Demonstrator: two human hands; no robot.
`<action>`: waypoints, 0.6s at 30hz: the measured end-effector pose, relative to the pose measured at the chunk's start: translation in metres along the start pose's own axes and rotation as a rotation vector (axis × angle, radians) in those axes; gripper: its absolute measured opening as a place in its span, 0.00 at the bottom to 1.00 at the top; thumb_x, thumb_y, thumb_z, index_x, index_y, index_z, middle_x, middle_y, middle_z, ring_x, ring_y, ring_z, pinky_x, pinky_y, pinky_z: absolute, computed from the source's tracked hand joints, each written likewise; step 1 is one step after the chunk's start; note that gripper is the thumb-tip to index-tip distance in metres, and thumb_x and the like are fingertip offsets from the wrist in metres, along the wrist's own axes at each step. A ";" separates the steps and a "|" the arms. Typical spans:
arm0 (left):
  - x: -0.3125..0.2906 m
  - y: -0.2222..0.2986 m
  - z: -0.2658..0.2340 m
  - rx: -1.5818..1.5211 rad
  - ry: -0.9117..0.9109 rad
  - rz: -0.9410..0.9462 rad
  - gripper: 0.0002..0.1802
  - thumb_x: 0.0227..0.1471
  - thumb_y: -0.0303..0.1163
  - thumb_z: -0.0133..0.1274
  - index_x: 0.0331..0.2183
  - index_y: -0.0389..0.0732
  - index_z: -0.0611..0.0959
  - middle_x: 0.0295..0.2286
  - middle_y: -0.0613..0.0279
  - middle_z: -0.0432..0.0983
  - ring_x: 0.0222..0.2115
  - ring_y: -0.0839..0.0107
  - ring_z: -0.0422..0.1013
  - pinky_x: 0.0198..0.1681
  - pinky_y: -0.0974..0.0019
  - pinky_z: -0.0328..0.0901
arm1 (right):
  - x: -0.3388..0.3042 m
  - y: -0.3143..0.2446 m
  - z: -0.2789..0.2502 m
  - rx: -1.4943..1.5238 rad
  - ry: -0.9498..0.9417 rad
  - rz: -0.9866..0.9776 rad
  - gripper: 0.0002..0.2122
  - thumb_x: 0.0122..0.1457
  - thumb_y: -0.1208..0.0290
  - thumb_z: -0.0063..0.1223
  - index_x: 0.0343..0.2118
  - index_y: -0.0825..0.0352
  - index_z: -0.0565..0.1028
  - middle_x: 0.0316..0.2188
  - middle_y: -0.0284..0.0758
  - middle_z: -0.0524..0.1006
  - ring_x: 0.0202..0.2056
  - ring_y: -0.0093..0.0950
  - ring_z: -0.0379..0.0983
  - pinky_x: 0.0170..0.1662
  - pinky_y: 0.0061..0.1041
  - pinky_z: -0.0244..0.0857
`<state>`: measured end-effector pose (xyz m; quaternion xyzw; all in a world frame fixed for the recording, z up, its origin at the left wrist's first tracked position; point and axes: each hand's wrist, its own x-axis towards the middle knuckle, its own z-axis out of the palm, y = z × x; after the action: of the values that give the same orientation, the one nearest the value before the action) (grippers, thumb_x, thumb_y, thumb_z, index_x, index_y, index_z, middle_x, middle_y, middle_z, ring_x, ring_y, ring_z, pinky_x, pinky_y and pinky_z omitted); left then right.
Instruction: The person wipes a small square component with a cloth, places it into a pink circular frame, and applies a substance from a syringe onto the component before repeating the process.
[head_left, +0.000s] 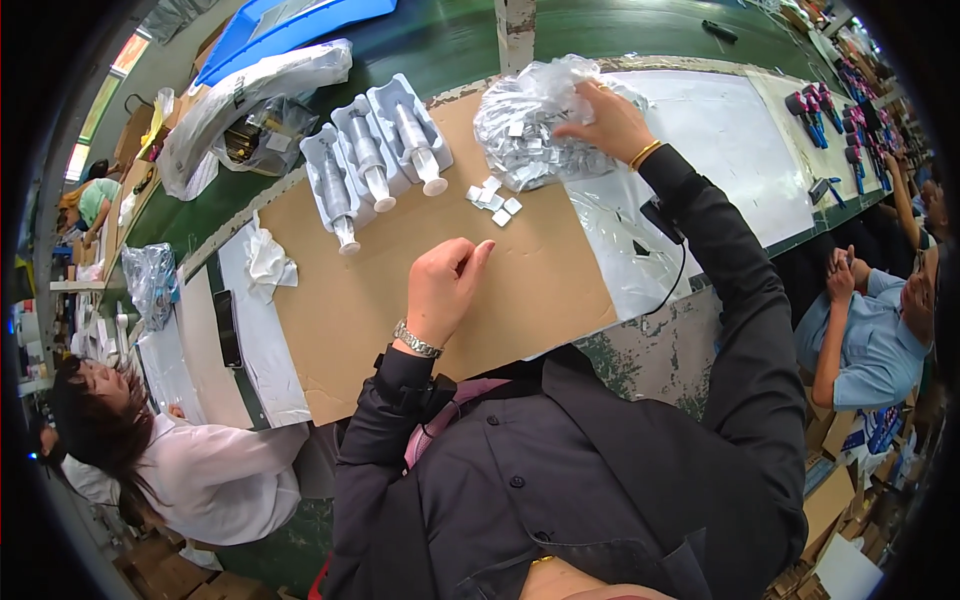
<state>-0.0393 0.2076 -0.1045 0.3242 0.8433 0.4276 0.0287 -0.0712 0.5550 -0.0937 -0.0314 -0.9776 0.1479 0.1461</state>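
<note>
My left hand (440, 290) is closed above the brown cardboard sheet (540, 290), thumb lying along the curled fingers. Whatever those fingers may hold is hidden. At the far right of the sheet, my right hand (612, 125) reaches over a clear plastic bag (550, 85), its thumb and fingers apart at the crumpled plastic. Many small whitish square pieces (525, 155) fill the bag. Several loose square pieces (493, 200) lie on the cardboard between my hands. Beyond my left hand, three large clear syringes (366, 160) rest side by side in pale plastic trays (385, 100).
Wrapped goods in plastic (265, 120) and a blue tray (290, 35) stand at the far left. A crumpled white tissue (268, 262) and a dark phone (229, 328) lie left. One person (215, 450) sits left, another (870, 320) right. A cable (675, 280) hangs from my right sleeve.
</note>
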 end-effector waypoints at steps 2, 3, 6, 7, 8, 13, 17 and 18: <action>0.003 0.002 0.004 0.002 -0.030 -0.001 0.18 0.59 0.33 0.58 0.20 0.35 0.77 0.16 0.64 0.72 0.16 0.77 0.64 0.21 0.71 0.59 | 0.006 0.011 -0.001 0.109 -0.031 0.020 0.29 0.53 0.55 0.65 0.55 0.63 0.69 0.47 0.44 0.77 0.46 0.44 0.76 0.48 0.38 0.69; 0.005 0.003 0.006 0.002 -0.045 -0.001 0.17 0.59 0.33 0.58 0.21 0.35 0.78 0.16 0.65 0.73 0.16 0.78 0.66 0.21 0.72 0.60 | 0.008 0.016 0.000 0.163 -0.046 0.030 0.25 0.56 0.57 0.62 0.53 0.63 0.72 0.46 0.42 0.77 0.45 0.43 0.76 0.47 0.38 0.69; 0.013 0.008 0.014 -0.194 -0.062 -0.080 0.12 0.59 0.34 0.58 0.30 0.34 0.81 0.19 0.62 0.75 0.20 0.73 0.71 0.24 0.70 0.65 | -0.005 0.009 0.009 0.092 0.143 0.001 0.19 0.58 0.64 0.60 0.50 0.67 0.74 0.45 0.42 0.78 0.41 0.39 0.78 0.45 0.32 0.70; 0.015 0.009 0.016 -0.291 -0.066 -0.120 0.12 0.58 0.35 0.58 0.34 0.34 0.83 0.21 0.60 0.77 0.22 0.70 0.73 0.26 0.69 0.67 | -0.007 0.004 0.010 0.058 0.237 -0.018 0.16 0.60 0.67 0.60 0.48 0.69 0.76 0.45 0.41 0.79 0.40 0.37 0.78 0.44 0.29 0.70; 0.018 0.010 0.019 -0.288 -0.058 -0.123 0.12 0.58 0.35 0.58 0.34 0.34 0.83 0.21 0.60 0.77 0.22 0.70 0.73 0.26 0.69 0.67 | -0.007 0.003 0.010 0.061 0.237 -0.026 0.16 0.60 0.67 0.60 0.48 0.69 0.76 0.45 0.41 0.79 0.40 0.37 0.78 0.44 0.29 0.70; 0.038 0.010 0.037 -0.762 -0.126 -0.341 0.25 0.66 0.34 0.47 0.59 0.32 0.66 0.43 0.55 0.77 0.39 0.69 0.77 0.41 0.68 0.75 | -0.001 0.008 0.008 0.672 0.332 0.200 0.17 0.62 0.68 0.58 0.51 0.70 0.75 0.45 0.34 0.79 0.41 0.23 0.75 0.46 0.22 0.67; 0.053 0.010 0.042 -1.050 -0.173 -0.476 0.33 0.67 0.35 0.45 0.64 0.31 0.53 0.52 0.50 0.69 0.45 0.64 0.75 0.46 0.65 0.74 | 0.000 0.006 0.015 0.900 0.343 0.330 0.20 0.63 0.66 0.57 0.55 0.73 0.74 0.46 0.32 0.77 0.47 0.20 0.70 0.50 0.20 0.64; 0.055 0.015 0.040 -1.019 -0.216 -0.453 0.32 0.67 0.35 0.46 0.64 0.31 0.55 0.49 0.52 0.71 0.44 0.65 0.76 0.46 0.66 0.74 | -0.003 0.009 0.012 0.880 0.341 0.385 0.21 0.63 0.66 0.58 0.55 0.73 0.74 0.47 0.33 0.77 0.48 0.20 0.70 0.51 0.19 0.63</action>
<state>-0.0616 0.2732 -0.1064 0.1222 0.5713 0.7280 0.3587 -0.0717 0.5594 -0.1082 -0.1701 -0.7615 0.5628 0.2729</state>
